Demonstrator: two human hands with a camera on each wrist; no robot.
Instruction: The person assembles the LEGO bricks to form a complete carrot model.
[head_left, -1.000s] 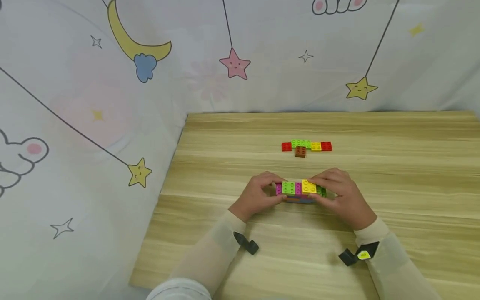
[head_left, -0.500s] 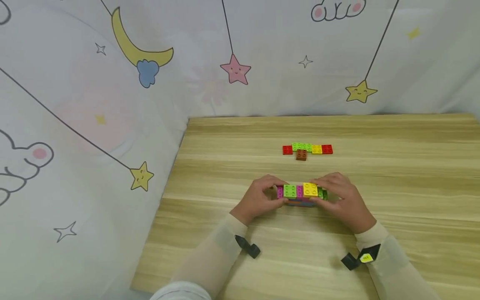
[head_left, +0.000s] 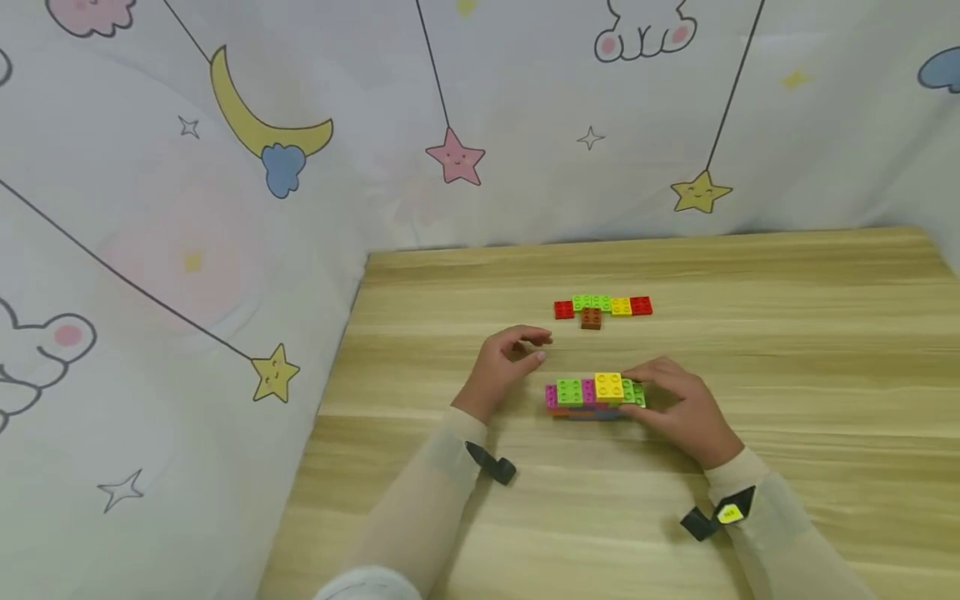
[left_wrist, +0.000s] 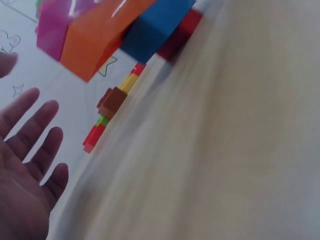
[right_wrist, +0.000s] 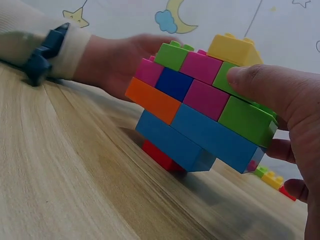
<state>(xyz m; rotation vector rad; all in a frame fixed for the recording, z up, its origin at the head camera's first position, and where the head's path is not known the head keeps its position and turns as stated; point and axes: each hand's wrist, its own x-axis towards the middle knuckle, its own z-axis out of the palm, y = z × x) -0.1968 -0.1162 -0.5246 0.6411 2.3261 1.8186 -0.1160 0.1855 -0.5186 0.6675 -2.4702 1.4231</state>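
A many-coloured structure of toy building bricks (head_left: 570,392) stands on the table in front of me. The right wrist view shows its layers: a red brick (right_wrist: 162,157) at the bottom, blue and orange ones above, then pink and green, with a yellow brick (right_wrist: 235,50) on top. My right hand (head_left: 682,408) grips its right end, the thumb pressed against a green brick (right_wrist: 247,120) near the top. My left hand (head_left: 504,367) is apart from the structure, beyond its left end. In the left wrist view, that hand's fingers (left_wrist: 42,120) are spread and hold nothing.
Behind the structure lies a row of loose bricks, with red (head_left: 564,310), light green (head_left: 592,302) and yellow (head_left: 621,307) among them. A brown brick (head_left: 591,318) sits in front of that row. A printed cloth (head_left: 525,200) hangs behind the wooden table (head_left: 787,350).
My left hand has let go of the structure's left end and moved forward and slightly left. The right hand keeps its grip. The head view has shifted a little.
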